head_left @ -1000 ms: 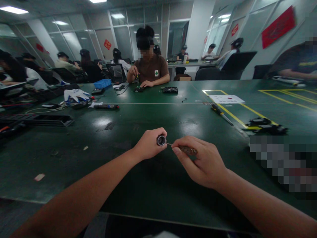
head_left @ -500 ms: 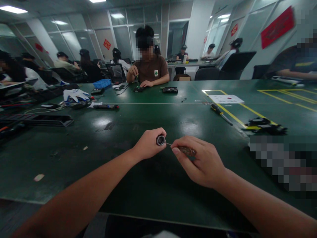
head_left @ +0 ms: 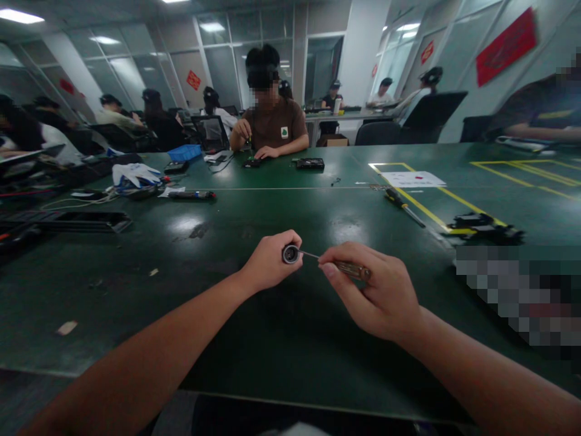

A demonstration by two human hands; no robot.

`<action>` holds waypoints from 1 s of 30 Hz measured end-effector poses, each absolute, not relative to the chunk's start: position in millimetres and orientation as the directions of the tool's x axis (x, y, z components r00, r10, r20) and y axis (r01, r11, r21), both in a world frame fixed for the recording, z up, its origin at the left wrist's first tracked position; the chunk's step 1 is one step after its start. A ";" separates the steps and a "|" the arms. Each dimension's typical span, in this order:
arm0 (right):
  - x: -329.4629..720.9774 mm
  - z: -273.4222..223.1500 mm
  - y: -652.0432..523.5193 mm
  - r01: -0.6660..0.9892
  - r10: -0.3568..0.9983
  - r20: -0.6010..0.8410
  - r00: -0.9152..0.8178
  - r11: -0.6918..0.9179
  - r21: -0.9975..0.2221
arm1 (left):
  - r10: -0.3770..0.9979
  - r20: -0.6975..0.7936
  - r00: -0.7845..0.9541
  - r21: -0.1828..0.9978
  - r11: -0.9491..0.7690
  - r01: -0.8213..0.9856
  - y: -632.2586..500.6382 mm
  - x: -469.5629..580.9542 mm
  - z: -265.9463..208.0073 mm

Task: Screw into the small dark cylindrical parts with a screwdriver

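Black cylinder [head_left: 290, 254] sits within curled left hand [head_left: 269, 261]; right hand [head_left: 379, 290] pinches a thin-shafted tool [head_left: 348, 269].

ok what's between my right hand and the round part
In the head view, a thin tool shaft runs from your right hand toward the round part.

The left hand [head_left: 272, 265] and right hand [head_left: 385, 297] are bare, with smooth backs; a short thumbnail [head_left: 331, 270] shows on the right. The left forearm [head_left: 167, 339] and right forearm [head_left: 481, 369] are bare as well, slim at the wrist and broader toward the lower corners. At the bottom edge a pale grey patch [head_left: 300, 430], apparently clothing, shows amid black, its cut too dim to tell.
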State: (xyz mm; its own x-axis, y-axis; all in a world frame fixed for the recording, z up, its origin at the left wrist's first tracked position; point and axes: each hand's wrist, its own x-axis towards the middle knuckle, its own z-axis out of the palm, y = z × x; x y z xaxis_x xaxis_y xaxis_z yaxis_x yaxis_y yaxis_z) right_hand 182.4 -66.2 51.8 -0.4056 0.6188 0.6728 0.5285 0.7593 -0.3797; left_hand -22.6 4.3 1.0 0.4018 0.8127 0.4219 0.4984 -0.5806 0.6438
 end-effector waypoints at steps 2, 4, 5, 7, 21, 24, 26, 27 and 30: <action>181.6 51.6 -65.4 0.512 0.619 0.659 -0.426 0.766 -0.388 | 0.813 0.414 0.410 0.650 -0.579 0.491 3.1 -21.5 1.5; 181.2 51.6 -64.4 0.505 0.618 0.648 -0.446 0.771 -0.388 | 0.814 0.400 0.421 0.655 -0.575 0.489 2.3 -20.9 1.9; 181.1 51.5 -63.8 0.501 0.613 0.646 -0.456 0.776 -0.383 | 0.815 0.396 0.424 0.657 -0.574 0.489 2.1 -20.8 2.1; 181.1 51.0 -62.8 0.496 0.601 0.648 -0.469 0.786 -0.370 | 0.817 0.395 0.420 0.659 -0.571 0.489 1.8 -20.7 2.4; 175.9 49.1 -63.3 0.465 0.539 0.651 -0.534 0.831 -0.306 | 0.819 0.403 0.409 0.660 -0.569 0.490 2.8 -22.2 3.3; 175.1 49.0 -66.6 0.455 0.514 0.692 -0.507 0.841 -0.292 | 0.815 0.411 0.408 0.661 -0.575 0.482 0.9 -21.2 3.8; 174.4 48.2 -67.5 0.456 0.514 0.691 -0.509 0.842 -0.290 | 0.810 0.420 0.410 0.661 -0.583 0.473 0.0 -21.0 3.6; 174.0 47.7 -67.3 0.456 0.515 0.685 -0.515 0.842 -0.290 | 0.809 0.421 0.411 0.660 -0.584 0.474 -0.1 -21.1 3.3; 173.5 46.3 -65.5 0.456 0.518 0.667 -0.535 0.842 -0.288 | 0.811 0.418 0.408 0.655 -0.581 0.483 1.0 -21.9 2.4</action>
State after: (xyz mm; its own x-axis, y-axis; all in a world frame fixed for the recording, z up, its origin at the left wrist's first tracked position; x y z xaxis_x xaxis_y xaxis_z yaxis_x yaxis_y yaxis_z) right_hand 173.5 -65.5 46.3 -0.5351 0.5183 0.6672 0.4559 0.8420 -0.2884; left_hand -21.9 1.0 2.4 0.4085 0.8115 0.4179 0.4830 -0.5807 0.6554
